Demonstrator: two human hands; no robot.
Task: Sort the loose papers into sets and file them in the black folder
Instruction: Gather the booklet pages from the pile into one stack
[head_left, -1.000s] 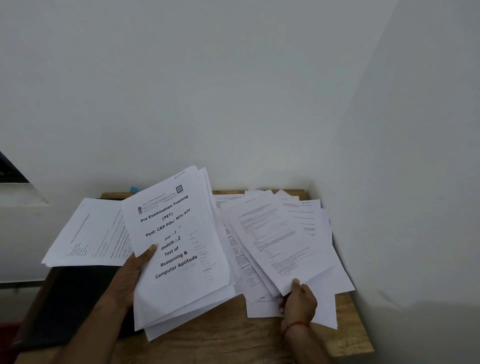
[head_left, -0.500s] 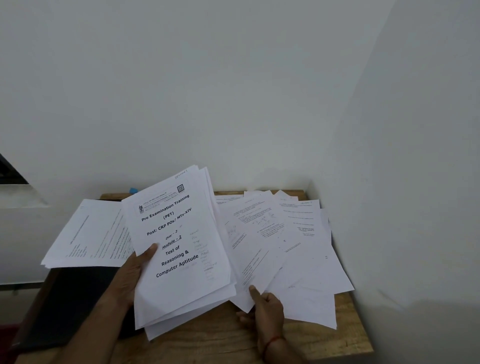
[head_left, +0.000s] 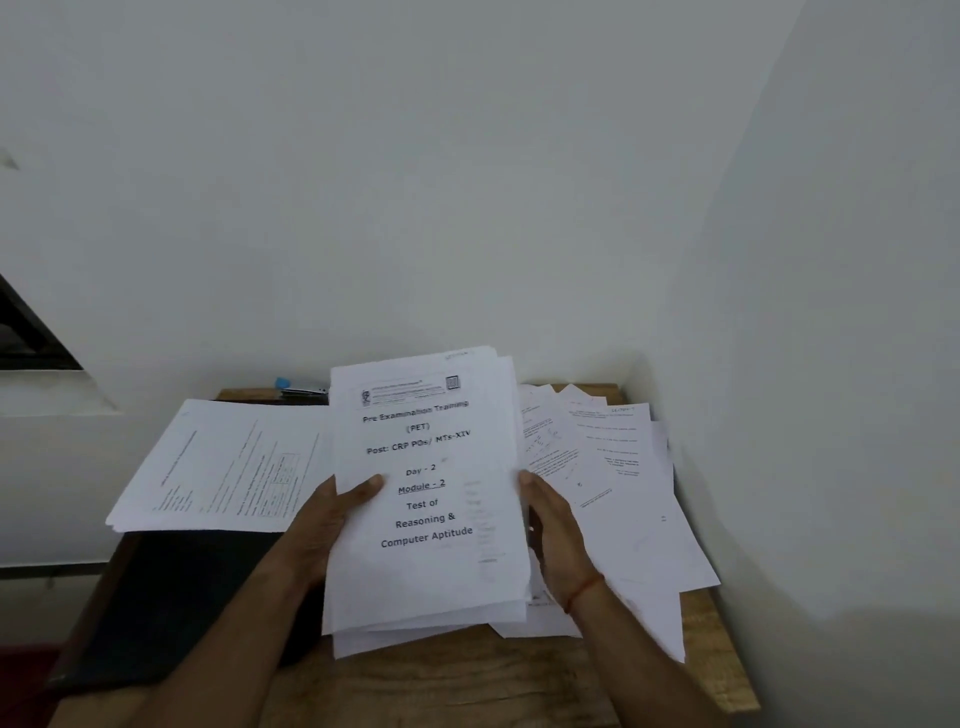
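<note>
Black folder (head_left: 171, 613) partly under paper set (head_left: 218, 467), stack (head_left: 431, 571) in left hand (head_left: 322, 530)

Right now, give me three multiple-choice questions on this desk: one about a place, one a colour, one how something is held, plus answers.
1. Where is the black folder?
A) on the table's left side, partly under sheets
B) on the floor
C) in the person's hands
2. What colour is the thread on the right wrist?
A) blue
B) red
C) green
3. How is the stack of papers held?
A) lying untouched
B) by one hand only
C) by a hand at each side
Answers: 1 A, its dark cover shows below the left sheets; 2 B, a red band circles the wrist; 3 C, the left hand and right hand grip opposite edges.
</note>
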